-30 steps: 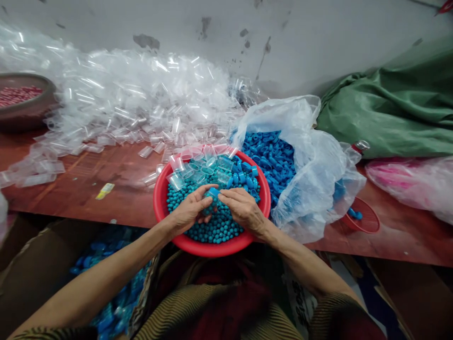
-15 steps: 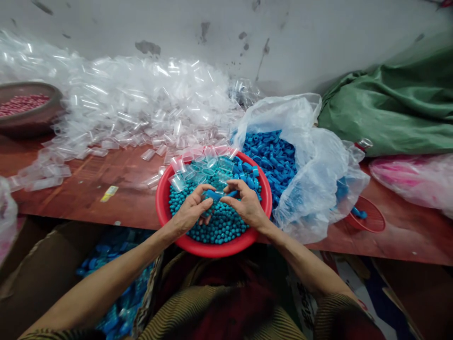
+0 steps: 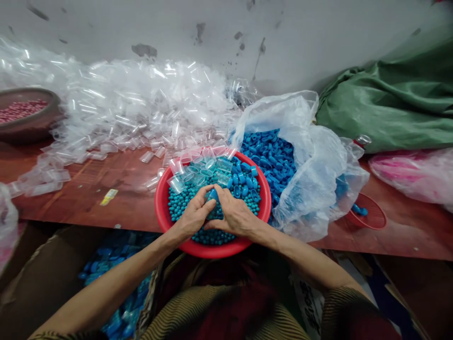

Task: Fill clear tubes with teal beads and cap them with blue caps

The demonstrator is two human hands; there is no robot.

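Over the red basin, a blue cap is pinched in the left hand; the right hand is held just beside it, fingers together, thumb spread apart.

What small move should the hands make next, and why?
Probably press the blue piece with the right hand: the left hand pinches it over the red basin, and the right index finger reaches right up to it.
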